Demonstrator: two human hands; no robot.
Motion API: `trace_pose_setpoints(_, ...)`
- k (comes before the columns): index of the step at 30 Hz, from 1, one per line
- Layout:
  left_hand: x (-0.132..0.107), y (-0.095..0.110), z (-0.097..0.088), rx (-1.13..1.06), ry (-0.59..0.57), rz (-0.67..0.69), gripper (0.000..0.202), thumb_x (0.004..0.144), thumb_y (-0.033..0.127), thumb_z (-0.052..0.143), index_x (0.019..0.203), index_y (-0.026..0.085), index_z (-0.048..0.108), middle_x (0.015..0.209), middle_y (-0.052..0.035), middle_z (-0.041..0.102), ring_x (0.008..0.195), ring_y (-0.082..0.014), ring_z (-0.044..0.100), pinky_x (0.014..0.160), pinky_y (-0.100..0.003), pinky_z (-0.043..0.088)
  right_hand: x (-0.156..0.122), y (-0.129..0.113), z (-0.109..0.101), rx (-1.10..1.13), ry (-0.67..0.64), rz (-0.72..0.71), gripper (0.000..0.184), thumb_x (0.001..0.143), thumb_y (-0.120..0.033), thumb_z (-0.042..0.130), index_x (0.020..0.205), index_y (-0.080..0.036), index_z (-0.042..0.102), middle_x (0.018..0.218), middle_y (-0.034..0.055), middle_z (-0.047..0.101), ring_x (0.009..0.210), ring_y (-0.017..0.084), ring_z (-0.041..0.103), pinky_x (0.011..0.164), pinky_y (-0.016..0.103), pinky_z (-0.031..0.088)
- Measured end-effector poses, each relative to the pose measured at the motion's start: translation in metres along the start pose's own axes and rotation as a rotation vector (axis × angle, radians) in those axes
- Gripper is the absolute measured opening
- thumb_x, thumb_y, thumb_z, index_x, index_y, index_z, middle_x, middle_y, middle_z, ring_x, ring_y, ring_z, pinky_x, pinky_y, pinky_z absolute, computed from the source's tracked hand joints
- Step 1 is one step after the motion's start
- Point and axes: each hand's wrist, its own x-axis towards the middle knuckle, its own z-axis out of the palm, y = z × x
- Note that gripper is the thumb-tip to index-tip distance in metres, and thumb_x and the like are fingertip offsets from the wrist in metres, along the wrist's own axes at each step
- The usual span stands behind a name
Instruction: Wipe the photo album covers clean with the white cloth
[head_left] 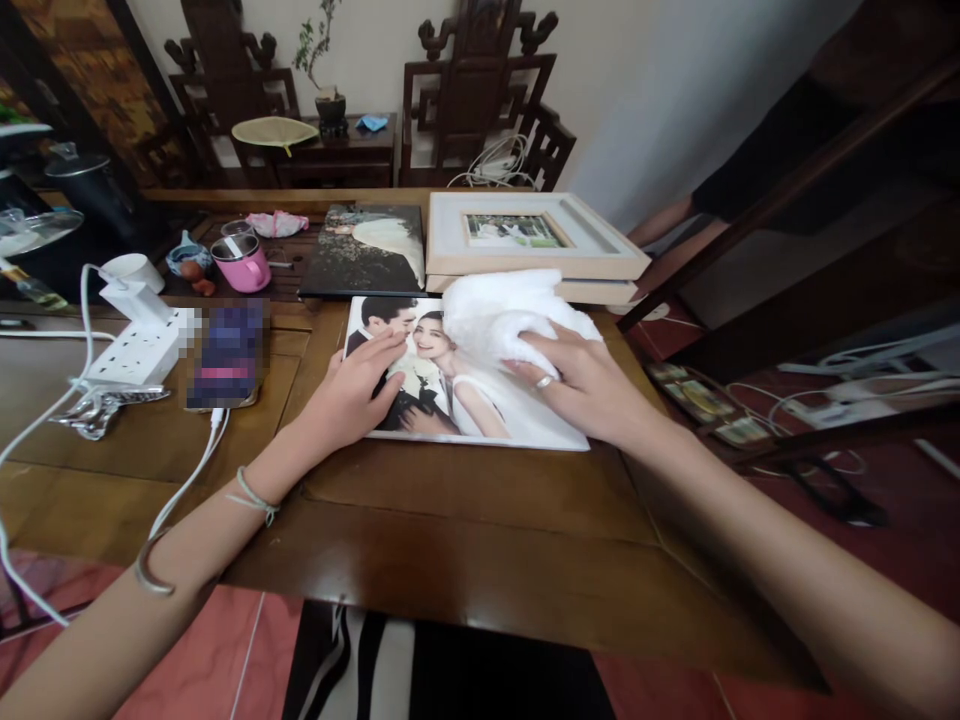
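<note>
A photo panel (480,415) with a picture of a couple lies flat on the brown wooden table (420,540). My left hand (364,385) rests on its left part, fingers stretched out over the picture, holding nothing. In my right hand (577,385) is a bunched white cloth (510,310), pressed against the panel's upper right. The cloth covers that corner of the picture. My right fingertips are partly sunk in its folds.
Behind the panel lie a dark photo panel (367,250) and stacked pale frames (600,255). To the left are a pink mug (241,265), a power strip (142,345), a blurred-out phone (225,355) and white cables (184,490). A person's arm (664,220) shows at right.
</note>
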Motion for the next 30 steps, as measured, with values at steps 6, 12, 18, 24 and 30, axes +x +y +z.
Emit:
trace_pose_setpoints(6,0.001,0.002,-0.001,-0.002,0.002,0.007,0.044,0.095,0.025,0.042,0.137,0.016,0.051,0.151,-0.0102,0.045,0.143,-0.0235,0.038,0.116,-0.053,0.031,-0.048,-0.040,-0.012,0.061,-0.053,-0.106,0.018,0.095,-0.027,0.045,0.084,-0.024,0.059,0.108,0.0099,0.072,0.123,0.032,0.058,0.108,0.062,0.039)
trace_pose_setpoints(12,0.001,0.005,-0.001,0.001,-0.004,0.006,0.043,0.096,0.025,0.041,0.138,0.018,0.051,0.151,-0.0096,0.044,0.143,-0.0237,0.036,0.116,-0.054,0.030,-0.064,-0.051,-0.029,0.095,-0.172,-0.159,0.019,0.095,-0.024,0.044,0.081,-0.025,0.057,0.107,0.0087,0.074,0.127,0.030,0.055,0.105,0.060,0.044)
trace_pose_setpoints(18,0.001,0.000,0.001,-0.010,0.001,0.015,0.043,0.096,0.025,0.043,0.137,0.018,0.051,0.151,-0.0098,0.045,0.143,-0.0230,0.037,0.116,-0.053,0.030,-0.033,-0.027,-0.020,0.111,-0.138,-0.072,0.023,0.095,-0.035,0.042,0.079,-0.028,0.056,0.091,0.0054,0.071,0.111,0.032,0.063,0.101,0.060,0.046)
trace_pose_setpoints(24,0.001,0.000,0.001,-0.012,-0.012,0.023,0.044,0.096,0.025,0.042,0.139,0.017,0.049,0.152,-0.0103,0.043,0.144,-0.0222,0.036,0.117,-0.051,0.029,-0.015,-0.019,-0.005,0.072,-0.067,-0.073,0.025,0.096,-0.035,0.043,0.078,-0.025,0.057,0.090,0.0068,0.070,0.095,0.028,0.066,0.101,0.056,0.045)
trace_pose_setpoints(30,0.001,0.001,-0.002,-0.014,-0.017,0.017,0.044,0.097,0.026,0.042,0.139,0.016,0.049,0.153,-0.0105,0.043,0.144,-0.0223,0.035,0.117,-0.051,0.029,-0.042,-0.038,0.003,0.004,0.013,-0.102,0.019,0.094,-0.025,0.044,0.092,-0.021,0.062,0.119,0.0167,0.068,0.133,0.032,0.048,0.106,0.062,0.039)
